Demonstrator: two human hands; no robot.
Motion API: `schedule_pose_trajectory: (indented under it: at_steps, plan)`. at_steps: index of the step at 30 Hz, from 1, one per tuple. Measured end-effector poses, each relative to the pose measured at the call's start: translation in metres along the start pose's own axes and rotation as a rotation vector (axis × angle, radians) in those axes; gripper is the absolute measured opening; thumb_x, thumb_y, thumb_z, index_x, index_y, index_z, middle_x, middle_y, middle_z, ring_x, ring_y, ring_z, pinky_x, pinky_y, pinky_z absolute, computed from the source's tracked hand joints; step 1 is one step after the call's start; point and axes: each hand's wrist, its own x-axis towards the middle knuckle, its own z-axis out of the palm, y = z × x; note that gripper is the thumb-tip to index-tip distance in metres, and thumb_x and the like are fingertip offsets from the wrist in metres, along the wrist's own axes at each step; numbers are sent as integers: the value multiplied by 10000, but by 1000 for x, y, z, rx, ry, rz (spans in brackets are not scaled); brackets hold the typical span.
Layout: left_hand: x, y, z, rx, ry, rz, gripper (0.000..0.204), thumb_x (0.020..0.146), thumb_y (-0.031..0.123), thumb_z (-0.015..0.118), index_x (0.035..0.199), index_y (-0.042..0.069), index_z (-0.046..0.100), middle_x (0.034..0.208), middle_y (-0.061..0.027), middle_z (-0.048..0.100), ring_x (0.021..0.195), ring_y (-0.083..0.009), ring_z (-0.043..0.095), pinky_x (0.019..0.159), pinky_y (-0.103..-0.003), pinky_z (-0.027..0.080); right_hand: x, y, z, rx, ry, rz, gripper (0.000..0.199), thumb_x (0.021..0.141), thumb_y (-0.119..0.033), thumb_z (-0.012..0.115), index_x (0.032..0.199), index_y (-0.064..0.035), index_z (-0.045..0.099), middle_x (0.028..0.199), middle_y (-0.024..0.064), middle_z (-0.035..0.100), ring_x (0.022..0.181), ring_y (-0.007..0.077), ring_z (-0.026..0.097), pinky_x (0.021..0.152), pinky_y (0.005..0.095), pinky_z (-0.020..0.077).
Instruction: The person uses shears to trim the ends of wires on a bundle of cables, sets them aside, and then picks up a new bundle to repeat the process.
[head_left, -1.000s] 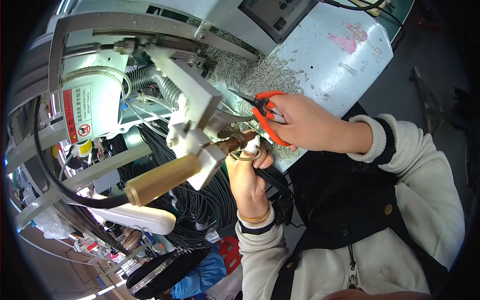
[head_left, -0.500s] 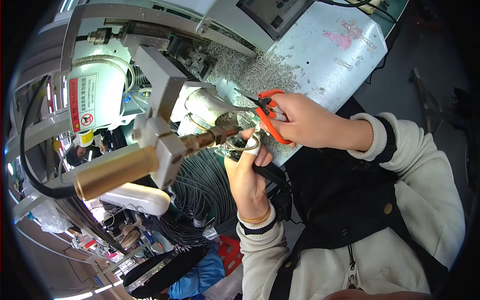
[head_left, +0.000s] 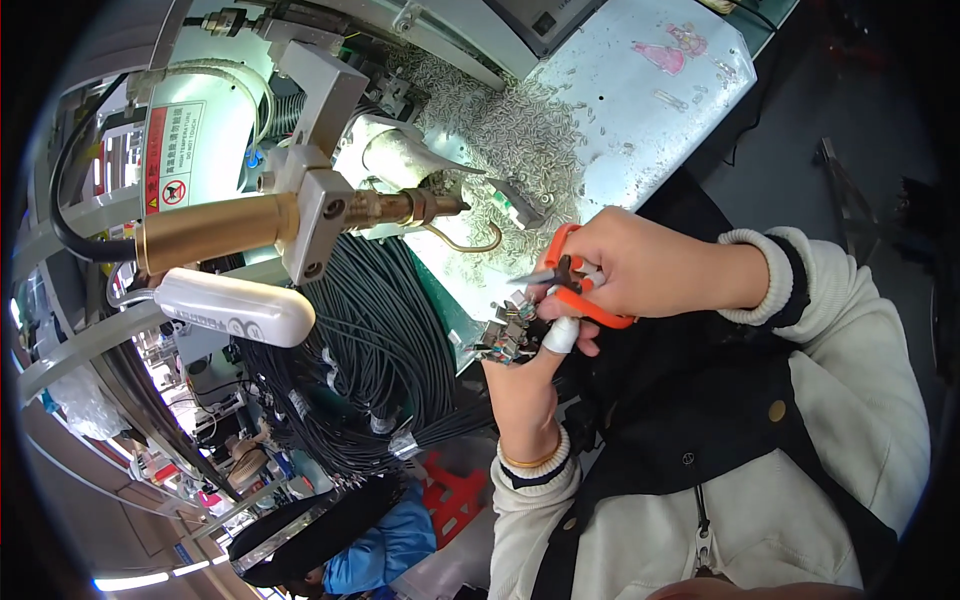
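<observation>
My right hand [head_left: 640, 265] is closed on small orange-handled pliers [head_left: 600, 305], whose dark jaws point left over my other hand. In my left hand [head_left: 528, 390] is a bunch of cable ends with small metal connectors [head_left: 508, 332] and coloured wires. A white finger cot [head_left: 562, 335] covers that thumb. Both hands are close together just off the near edge of the bench, with the pliers touching or almost touching the connectors. The soldering iron [head_left: 225, 232], a brass-coloured tube clamped in a metal block, lies farther left. Beyond its tip curves a thin bent tube [head_left: 470, 245].
Cut metal bits [head_left: 545, 140] cover much of the pale bench [head_left: 640, 120]. A small green-and-metal piece [head_left: 515, 205] sits among them. Coiled black cables [head_left: 350, 320] are left of my hands. Lower down, a person in a blue sleeve [head_left: 385, 550] is near a red plastic stool [head_left: 452, 500].
Both hands have come back from the soldering tip toward my body, with the pliers and connectors in them. The connectors now show clearly above my left hand. The whole view has shifted slightly.
</observation>
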Motion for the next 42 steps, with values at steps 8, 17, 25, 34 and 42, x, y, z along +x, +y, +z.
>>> schedule_pose_trajectory:
  at_steps: [8, 17, 25, 34, 42]
  plan:
    - [-6, -5, -23, -370, -188, -137, 195, 776, 5, 579, 956, -38, 520, 754, -113, 563, 648, -164, 542, 622, -244, 439, 2, 30, -6, -434, 89, -387, 95, 768, -72, 606, 802, 14, 586, 701, 71, 602, 629, 134, 591, 536, 253, 438]
    - [-18, -15, 6, 426, 198, 372, 150, 740, -64, 569, 881, -14, 564, 779, -81, 558, 683, -147, 521, 631, -219, 396, -5, 9, 2, -5, -8, 231, 223, 808, -164, 571, 679, 8, 511, 622, 52, 559, 470, 103, 538, 416, 228, 384]
    - [-15, -26, 0, 176, 163, 376, 107, 783, -3, 554, 877, 10, 505, 664, -56, 493, 518, -87, 424, 472, -194, 321, 2, 35, 7, 344, -175, 308, 192, 819, -187, 546, 734, -18, 517, 671, 56, 569, 473, 103, 550, 407, 211, 388]
    - [-18, -1, -1, -386, 79, -92, 97, 808, 17, 525, 892, -7, 484, 580, -24, 419, 393, -58, 265, 392, -216, 231, 4, 41, 4, -994, 399, -1035, 173, 732, -198, 604, 893, -135, 607, 786, -17, 615, 576, 107, 577, 453, 195, 409]
    - [-21, -1, -2, -322, 80, -116, 139, 808, 27, 533, 931, -9, 478, 584, -25, 424, 384, -62, 269, 380, -223, 231, -6, 42, 1, -1097, 397, -1113, 253, 698, -172, 614, 951, -154, 623, 826, -15, 633, 618, 97, 601, 477, 195, 429]
